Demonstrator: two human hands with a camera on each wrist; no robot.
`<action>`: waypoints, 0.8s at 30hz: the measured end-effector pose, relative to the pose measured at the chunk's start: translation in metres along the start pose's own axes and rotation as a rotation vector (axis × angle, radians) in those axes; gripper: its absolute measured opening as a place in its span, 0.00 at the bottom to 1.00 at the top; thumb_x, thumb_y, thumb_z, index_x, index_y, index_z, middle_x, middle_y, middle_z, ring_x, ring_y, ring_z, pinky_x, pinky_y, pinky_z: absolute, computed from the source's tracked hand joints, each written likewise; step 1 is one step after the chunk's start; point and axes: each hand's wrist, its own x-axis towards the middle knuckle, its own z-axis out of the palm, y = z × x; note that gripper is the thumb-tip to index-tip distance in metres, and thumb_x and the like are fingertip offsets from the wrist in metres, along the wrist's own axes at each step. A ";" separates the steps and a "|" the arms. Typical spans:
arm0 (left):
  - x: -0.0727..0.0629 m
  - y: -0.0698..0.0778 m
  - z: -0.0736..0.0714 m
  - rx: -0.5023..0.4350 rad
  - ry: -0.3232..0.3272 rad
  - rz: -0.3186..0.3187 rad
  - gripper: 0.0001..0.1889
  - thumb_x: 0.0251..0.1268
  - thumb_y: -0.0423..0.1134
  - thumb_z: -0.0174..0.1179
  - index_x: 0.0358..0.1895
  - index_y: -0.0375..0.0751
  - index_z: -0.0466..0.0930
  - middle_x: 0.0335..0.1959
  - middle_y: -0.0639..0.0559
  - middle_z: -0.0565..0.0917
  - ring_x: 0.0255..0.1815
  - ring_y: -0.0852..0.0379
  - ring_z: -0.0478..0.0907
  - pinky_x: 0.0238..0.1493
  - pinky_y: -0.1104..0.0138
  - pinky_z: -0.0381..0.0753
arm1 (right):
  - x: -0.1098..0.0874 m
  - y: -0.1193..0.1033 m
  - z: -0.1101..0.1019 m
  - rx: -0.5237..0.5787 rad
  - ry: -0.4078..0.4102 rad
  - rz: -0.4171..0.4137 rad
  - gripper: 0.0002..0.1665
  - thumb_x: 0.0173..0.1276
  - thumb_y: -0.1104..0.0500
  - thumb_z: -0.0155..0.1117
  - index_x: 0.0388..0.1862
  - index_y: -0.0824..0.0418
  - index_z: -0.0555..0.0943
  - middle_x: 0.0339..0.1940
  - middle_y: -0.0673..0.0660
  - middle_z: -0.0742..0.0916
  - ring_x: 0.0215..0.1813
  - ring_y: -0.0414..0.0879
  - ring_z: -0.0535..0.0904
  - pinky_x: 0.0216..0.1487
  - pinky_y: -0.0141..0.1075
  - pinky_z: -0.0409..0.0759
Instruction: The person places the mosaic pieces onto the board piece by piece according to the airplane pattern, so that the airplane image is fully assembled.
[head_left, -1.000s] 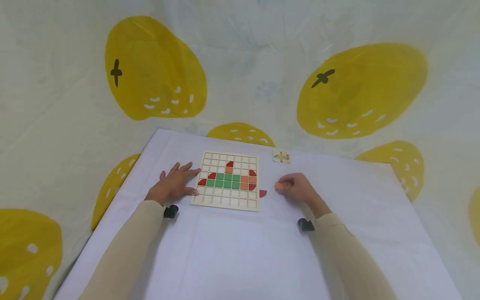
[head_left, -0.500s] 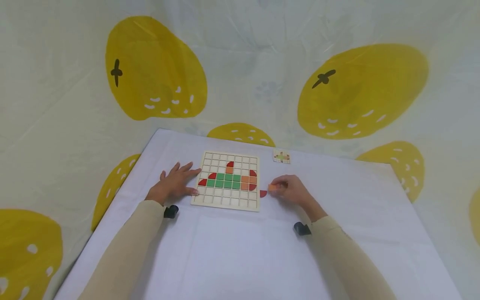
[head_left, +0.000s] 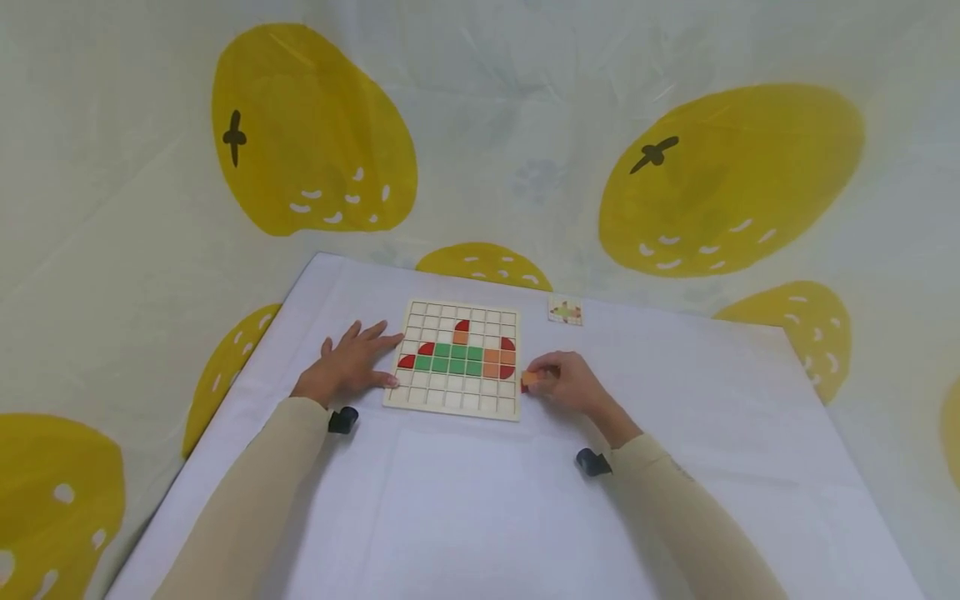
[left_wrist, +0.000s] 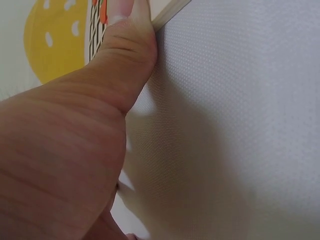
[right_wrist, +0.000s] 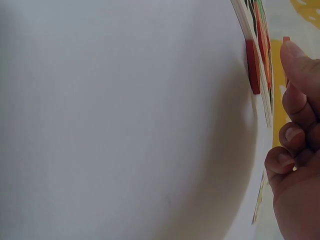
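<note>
A pale wooden grid board (head_left: 450, 400) lies on the white table, bearing green squares (head_left: 452, 358), orange squares (head_left: 491, 363) and red quarter-round pieces (head_left: 407, 362). My left hand (head_left: 347, 367) is spread at the board's left side, its thumb and a fingertip on the edge. In the left wrist view the thumb (left_wrist: 132, 47) presses at the board's edge. My right hand (head_left: 573, 385) pinches an orange square tile (head_left: 530, 377) between thumb and forefinger, just off the board's right edge. Below that tile, a loose red quarter-round piece (right_wrist: 252, 67) lies beside the board, mostly hidden in the head view.
A small pattern card (head_left: 566, 311) with a coloured figure lies behind the board to the right. Black wrist cameras (head_left: 592, 462) project inward from both forearms. A curtain printed with yellow fruit (head_left: 731, 179) hangs behind the table (head_left: 465, 517).
My right hand has moved left with the orange tile, from out on the table to the board's right edge, over the loose red piece. The left hand stays in place.
</note>
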 end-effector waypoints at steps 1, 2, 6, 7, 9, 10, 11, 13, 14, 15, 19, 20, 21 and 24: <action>0.000 0.000 0.000 0.000 0.000 0.002 0.49 0.61 0.60 0.72 0.84 0.67 0.55 0.89 0.49 0.47 0.88 0.31 0.34 0.77 0.22 0.36 | 0.000 -0.002 0.001 0.000 -0.001 -0.001 0.16 0.68 0.58 0.75 0.53 0.59 0.89 0.54 0.59 0.88 0.57 0.54 0.78 0.65 0.51 0.81; 0.000 0.000 0.000 -0.001 0.000 0.003 0.49 0.61 0.60 0.72 0.84 0.67 0.55 0.89 0.49 0.47 0.88 0.31 0.34 0.77 0.22 0.36 | 0.000 -0.003 0.001 0.001 -0.002 -0.003 0.16 0.67 0.58 0.76 0.53 0.60 0.89 0.54 0.59 0.88 0.57 0.55 0.78 0.66 0.51 0.80; 0.001 0.000 0.001 0.008 -0.003 0.006 0.49 0.61 0.60 0.72 0.84 0.67 0.54 0.89 0.49 0.46 0.88 0.31 0.34 0.77 0.22 0.36 | -0.001 -0.007 0.004 -0.004 -0.006 -0.023 0.17 0.67 0.58 0.76 0.53 0.59 0.89 0.55 0.59 0.88 0.58 0.55 0.78 0.68 0.52 0.79; 0.001 0.000 0.001 0.010 -0.002 0.006 0.49 0.61 0.60 0.72 0.84 0.67 0.54 0.89 0.49 0.46 0.88 0.31 0.34 0.77 0.22 0.36 | 0.000 -0.008 0.005 -0.006 -0.007 -0.029 0.17 0.67 0.57 0.77 0.53 0.58 0.89 0.56 0.58 0.88 0.59 0.54 0.78 0.68 0.52 0.79; 0.002 -0.001 0.002 0.013 0.000 0.005 0.49 0.61 0.61 0.71 0.84 0.68 0.54 0.89 0.50 0.46 0.88 0.31 0.34 0.77 0.22 0.36 | 0.001 -0.009 0.007 -0.012 -0.009 -0.039 0.17 0.67 0.56 0.77 0.53 0.58 0.89 0.56 0.59 0.88 0.59 0.55 0.78 0.70 0.53 0.79; 0.002 -0.002 0.002 0.013 0.002 0.007 0.49 0.61 0.61 0.71 0.84 0.68 0.54 0.89 0.49 0.46 0.88 0.31 0.34 0.76 0.22 0.36 | 0.001 -0.011 0.008 -0.015 -0.010 -0.038 0.17 0.66 0.56 0.77 0.53 0.57 0.89 0.57 0.59 0.88 0.60 0.55 0.78 0.70 0.53 0.78; 0.002 -0.002 0.002 0.011 0.003 0.008 0.49 0.62 0.61 0.71 0.84 0.68 0.54 0.89 0.49 0.46 0.88 0.31 0.34 0.76 0.22 0.36 | 0.002 -0.013 0.009 -0.014 -0.013 -0.036 0.17 0.66 0.56 0.77 0.53 0.57 0.90 0.57 0.59 0.88 0.60 0.55 0.78 0.70 0.53 0.78; 0.002 -0.002 0.002 0.009 0.004 0.008 0.49 0.62 0.61 0.71 0.84 0.68 0.54 0.89 0.49 0.46 0.88 0.31 0.34 0.76 0.22 0.36 | 0.003 -0.016 0.011 -0.014 -0.017 -0.030 0.17 0.65 0.56 0.78 0.53 0.57 0.89 0.58 0.59 0.88 0.60 0.55 0.77 0.71 0.53 0.78; 0.002 -0.002 0.002 0.008 0.004 0.007 0.49 0.62 0.61 0.71 0.84 0.68 0.54 0.89 0.50 0.46 0.88 0.31 0.34 0.76 0.22 0.36 | 0.004 -0.017 0.012 -0.013 -0.019 -0.023 0.18 0.65 0.56 0.78 0.53 0.57 0.89 0.58 0.59 0.88 0.60 0.55 0.77 0.70 0.52 0.78; 0.001 -0.001 0.001 0.009 0.003 0.009 0.49 0.62 0.61 0.71 0.84 0.68 0.54 0.89 0.49 0.46 0.88 0.31 0.34 0.76 0.22 0.36 | 0.004 -0.019 0.013 -0.011 -0.021 -0.017 0.19 0.65 0.55 0.78 0.54 0.57 0.89 0.57 0.59 0.88 0.60 0.54 0.77 0.70 0.52 0.79; 0.000 0.000 -0.002 -0.001 0.000 0.012 0.48 0.62 0.61 0.71 0.84 0.68 0.54 0.89 0.50 0.46 0.88 0.32 0.33 0.77 0.22 0.35 | 0.006 -0.022 0.016 -0.006 -0.023 -0.034 0.20 0.65 0.56 0.78 0.55 0.58 0.89 0.55 0.58 0.88 0.58 0.54 0.78 0.68 0.50 0.80; -0.001 0.000 -0.002 -0.004 -0.001 0.014 0.48 0.62 0.61 0.71 0.84 0.68 0.54 0.89 0.50 0.46 0.88 0.32 0.33 0.77 0.22 0.35 | 0.007 -0.024 0.017 0.001 -0.024 -0.038 0.20 0.65 0.56 0.78 0.55 0.58 0.89 0.55 0.58 0.88 0.58 0.54 0.78 0.68 0.50 0.80; -0.001 0.000 -0.003 -0.007 -0.001 0.019 0.48 0.62 0.61 0.71 0.84 0.67 0.55 0.89 0.50 0.46 0.88 0.32 0.33 0.76 0.22 0.35 | 0.007 -0.025 0.018 0.009 -0.024 -0.040 0.19 0.65 0.57 0.78 0.55 0.58 0.89 0.54 0.58 0.88 0.57 0.53 0.78 0.68 0.49 0.80; -0.002 0.000 -0.003 -0.023 -0.007 0.015 0.48 0.62 0.60 0.71 0.84 0.67 0.55 0.89 0.50 0.46 0.88 0.32 0.33 0.77 0.22 0.34 | 0.009 -0.028 0.021 0.029 -0.030 -0.048 0.17 0.66 0.58 0.77 0.53 0.58 0.89 0.53 0.57 0.88 0.57 0.53 0.78 0.66 0.47 0.80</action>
